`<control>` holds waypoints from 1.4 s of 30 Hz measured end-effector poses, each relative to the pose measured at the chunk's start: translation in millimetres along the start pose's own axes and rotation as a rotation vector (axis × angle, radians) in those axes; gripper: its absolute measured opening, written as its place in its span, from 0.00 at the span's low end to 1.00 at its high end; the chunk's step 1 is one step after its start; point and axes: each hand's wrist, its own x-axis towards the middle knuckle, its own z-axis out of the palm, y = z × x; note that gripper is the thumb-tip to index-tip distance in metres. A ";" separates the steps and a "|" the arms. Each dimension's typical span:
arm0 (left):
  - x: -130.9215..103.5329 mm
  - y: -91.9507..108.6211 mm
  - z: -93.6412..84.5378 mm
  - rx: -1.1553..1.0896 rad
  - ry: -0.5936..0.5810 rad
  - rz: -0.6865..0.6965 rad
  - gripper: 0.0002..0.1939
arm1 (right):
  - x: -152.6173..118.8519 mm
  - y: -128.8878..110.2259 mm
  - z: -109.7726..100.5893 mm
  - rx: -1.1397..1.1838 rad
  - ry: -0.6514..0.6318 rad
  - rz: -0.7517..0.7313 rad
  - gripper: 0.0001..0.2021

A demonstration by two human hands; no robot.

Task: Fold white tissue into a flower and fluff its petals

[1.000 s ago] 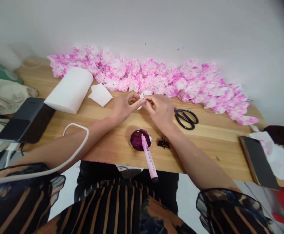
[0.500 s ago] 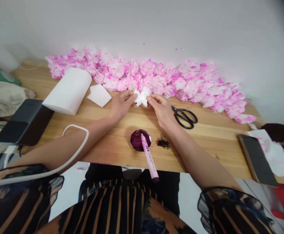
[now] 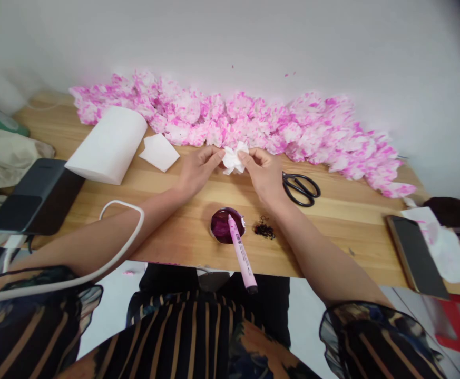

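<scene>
A small white tissue paper flower point(image 3: 234, 160) is pinched between my two hands above the table, its layers ruffled. On its left edge my left hand point(image 3: 201, 167) grips with thumb and fingertips. My right hand point(image 3: 262, 171) holds the opposite side, the thumb pressed over the paper. Nearer my body stands a small dish of dark magenta liquid point(image 3: 219, 227), with a pink marker point(image 3: 242, 255) leaning tip-first in it. Beside the dish lies a little heap of thin dark ties point(image 3: 264, 229). Black-handled scissors point(image 3: 301, 189) rest right of my right hand, their blades partly hidden.
A long row of pink-and-white paper flowers point(image 3: 237, 116) lines the wall. At left are a white paper roll point(image 3: 109, 145), folded white paper point(image 3: 160, 152), a dark box-shaped device point(image 3: 36, 197) and a white cable point(image 3: 129, 247). A phone point(image 3: 417, 255) and stained paper point(image 3: 445, 247) lie at right.
The white paper has gone from a flatter bow shape to a fuller, ruffled one. My right thumb has moved inward over it, and both hands have shifted slightly right.
</scene>
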 end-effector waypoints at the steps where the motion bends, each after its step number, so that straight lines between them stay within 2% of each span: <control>1: -0.7 2.4 -0.8 0.029 -0.012 0.010 0.22 | -0.2 -0.8 0.0 -0.022 0.002 -0.005 0.19; 4: -4.5 10.3 -1.2 0.161 -0.063 0.009 0.25 | -1.9 -5.8 0.0 -0.098 0.006 -0.022 0.20; 7: -7.1 12.5 0.8 0.268 -0.093 -0.030 0.18 | -2.6 -8.6 -0.2 -0.078 -0.005 -0.033 0.22; 9: -6.3 9.9 1.5 0.279 -0.071 -0.064 0.13 | -2.1 -8.6 -1.1 -0.014 -0.021 -0.037 0.24; 11: -3.8 6.2 0.8 0.249 -0.036 -0.096 0.12 | -1.6 -8.5 -2.7 0.032 -0.037 -0.047 0.26; 13: -1.2 3.7 -0.8 0.193 -0.010 -0.117 0.14 | -1.7 -9.0 -4.4 0.020 -0.055 -0.078 0.26; 16: 0.2 4.1 -2.2 0.108 -0.010 -0.132 0.16 | -2.9 -10.5 -4.9 -0.086 -0.078 -0.134 0.19; 21: -2.0 7.0 -1.5 0.048 -0.056 -0.131 0.17 | -3.6 -10.5 -2.5 -0.219 -0.031 -0.156 0.11; 27: 0.4 3.6 -2.6 -0.063 -0.056 -0.184 0.16 | 0.0 -4.8 -3.4 -0.030 -0.041 -0.039 0.11; 31: 2.3 0.8 -3.3 -0.141 -0.064 -0.158 0.18 | 1.2 -0.1 -2.9 0.097 -0.074 0.028 0.13; 36: -1.5 9.7 -2.5 0.003 -0.077 -0.115 0.28 | -1.5 -2.6 -1.4 0.027 -0.043 0.017 0.16; 38: -3.2 12.6 -1.0 0.089 -0.083 -0.104 0.25 | -3.0 -5.4 -1.1 -0.023 -0.044 -0.004 0.18; 42: -2.3 9.5 1.5 0.149 -0.053 -0.139 0.11 | -4.1 -9.5 -2.4 -0.058 -0.060 -0.034 0.20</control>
